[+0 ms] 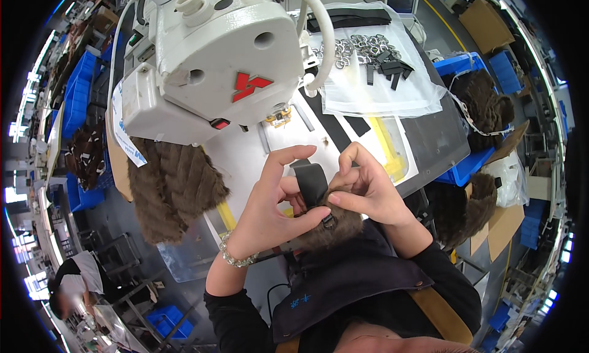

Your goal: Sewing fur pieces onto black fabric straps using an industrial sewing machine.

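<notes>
Close in front of me I hold a brown fur piece [343,227] with a flat black strap [311,184] standing up from it. My left hand [264,209] is closed on the strap, its thumb low by a small dark metal ring [328,220] and its index finger arched over the top. My right hand [371,190] pinches the fur piece just beside the strap, thumb and bent fingers together. The fingers hide the spot where strap and fur meet.
A white sewing machine [227,64] stands over the table at the upper left, with brown fur [175,187] lying beside it. Metal rings [374,44] and short black straps [392,67] lie on white plastic sheeting. Blue bins [469,166] with fur stand at the right.
</notes>
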The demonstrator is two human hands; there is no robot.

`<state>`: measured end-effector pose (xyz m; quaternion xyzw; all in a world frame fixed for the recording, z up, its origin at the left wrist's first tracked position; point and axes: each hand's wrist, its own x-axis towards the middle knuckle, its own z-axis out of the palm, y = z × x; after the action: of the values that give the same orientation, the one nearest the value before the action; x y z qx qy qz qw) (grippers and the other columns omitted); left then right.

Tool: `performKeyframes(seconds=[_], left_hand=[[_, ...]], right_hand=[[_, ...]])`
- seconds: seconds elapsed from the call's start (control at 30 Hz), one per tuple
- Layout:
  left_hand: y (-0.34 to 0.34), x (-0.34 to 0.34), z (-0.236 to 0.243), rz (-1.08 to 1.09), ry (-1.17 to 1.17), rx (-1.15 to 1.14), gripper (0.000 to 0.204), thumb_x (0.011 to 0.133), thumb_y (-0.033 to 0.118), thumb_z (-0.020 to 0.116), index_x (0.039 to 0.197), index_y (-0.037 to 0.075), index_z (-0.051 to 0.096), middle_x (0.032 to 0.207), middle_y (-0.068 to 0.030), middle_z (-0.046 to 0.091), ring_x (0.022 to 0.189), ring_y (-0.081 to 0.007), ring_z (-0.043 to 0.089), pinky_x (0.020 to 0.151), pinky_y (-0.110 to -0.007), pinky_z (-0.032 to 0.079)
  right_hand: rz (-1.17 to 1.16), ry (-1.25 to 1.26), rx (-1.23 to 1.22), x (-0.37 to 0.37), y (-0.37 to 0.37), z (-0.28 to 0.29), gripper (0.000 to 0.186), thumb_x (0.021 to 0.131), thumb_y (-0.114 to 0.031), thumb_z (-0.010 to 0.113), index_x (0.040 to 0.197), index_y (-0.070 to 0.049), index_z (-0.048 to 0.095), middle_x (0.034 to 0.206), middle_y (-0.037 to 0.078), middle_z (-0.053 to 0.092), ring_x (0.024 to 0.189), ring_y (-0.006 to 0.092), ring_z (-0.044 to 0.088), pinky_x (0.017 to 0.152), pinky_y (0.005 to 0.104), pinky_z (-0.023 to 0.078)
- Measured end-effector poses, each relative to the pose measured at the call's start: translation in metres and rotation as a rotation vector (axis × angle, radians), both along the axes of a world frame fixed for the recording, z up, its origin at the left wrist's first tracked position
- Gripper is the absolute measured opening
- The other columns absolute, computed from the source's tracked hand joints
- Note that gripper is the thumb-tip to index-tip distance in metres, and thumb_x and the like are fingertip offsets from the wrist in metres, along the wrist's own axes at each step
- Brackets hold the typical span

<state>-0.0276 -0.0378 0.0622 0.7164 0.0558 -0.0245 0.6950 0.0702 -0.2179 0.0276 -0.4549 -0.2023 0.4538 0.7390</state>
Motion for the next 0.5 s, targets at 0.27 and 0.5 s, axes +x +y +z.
performKeyframes(seconds=[0.27, 0.5], left_hand=[[-0.008, 0.001, -0.002, -0.012, -0.043, 0.074, 0.077, 0.074, -0.001, 0.077, 0.138, 0.008, 0.034, 0.082, -0.0004, 0.065, 0.064, -0.0051, 0.057, 0.058, -0.018, 0.044], [-0.016, 0.005, -0.017, 0.078, -0.234, 0.147, 0.072, 0.075, -0.005, 0.075, 0.137, 0.002, 0.038, 0.079, -0.0014, 0.064, 0.071, -0.0065, 0.059, 0.065, -0.021, 0.049]], right_hand=[[0.043, 0.039, -0.017, -0.004, -0.021, -0.010, 0.032, 0.089, 0.001, 0.066, 0.110, -0.006, 0.044, 0.075, -0.004, 0.058, 0.065, -0.0011, 0.046, 0.058, 0.0163, 0.033], [-0.086, -0.274, -0.168, -0.014, -0.038, -0.012, 0.018, 0.081, 0.000, 0.075, 0.085, -0.004, 0.058, 0.070, -0.006, 0.053, 0.065, 0.0000, 0.044, 0.059, 0.0195, 0.034]])
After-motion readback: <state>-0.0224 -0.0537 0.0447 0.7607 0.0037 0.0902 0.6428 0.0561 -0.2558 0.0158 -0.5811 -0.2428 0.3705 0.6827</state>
